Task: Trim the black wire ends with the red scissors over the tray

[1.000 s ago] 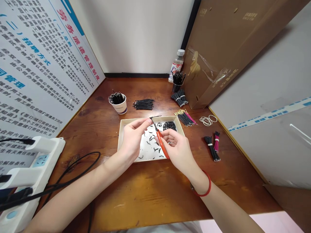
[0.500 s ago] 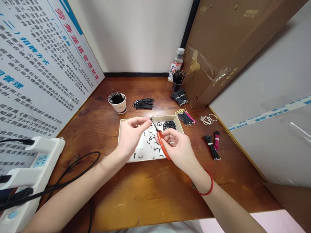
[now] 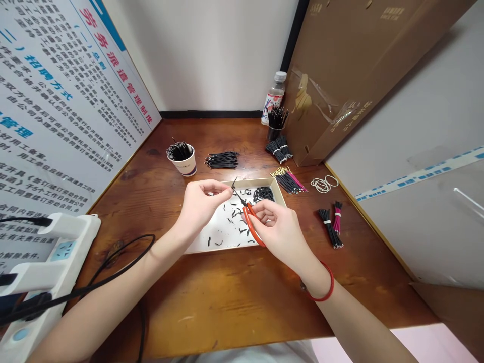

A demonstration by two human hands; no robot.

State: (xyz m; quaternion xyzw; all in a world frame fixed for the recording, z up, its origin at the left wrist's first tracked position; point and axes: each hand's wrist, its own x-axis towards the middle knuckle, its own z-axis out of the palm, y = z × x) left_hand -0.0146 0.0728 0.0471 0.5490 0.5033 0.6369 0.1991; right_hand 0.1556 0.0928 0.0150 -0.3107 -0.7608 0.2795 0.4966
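Fingers (image 3: 223,188) of the left hand (image 3: 200,209) pinch a thin black wire (image 3: 234,183) (so fine that its end barely shows above the fingertips) just at the blade tips of the orange-handled scissors (image 3: 251,222). The right hand (image 3: 278,232) curls closed through those handles, its fingers hiding part of them, and whether the blades are biting the wire is impossible to make out. Both hands are above a shallow white-lined tray (image 3: 227,250) strewn with black wire scraps (image 3: 230,227), with a dark tangle of wire (image 3: 263,194) at its far side. Farther left stands a paper cup (image 3: 182,162) of wires; a black wire bundle (image 3: 222,160) lies just beyond the tray.
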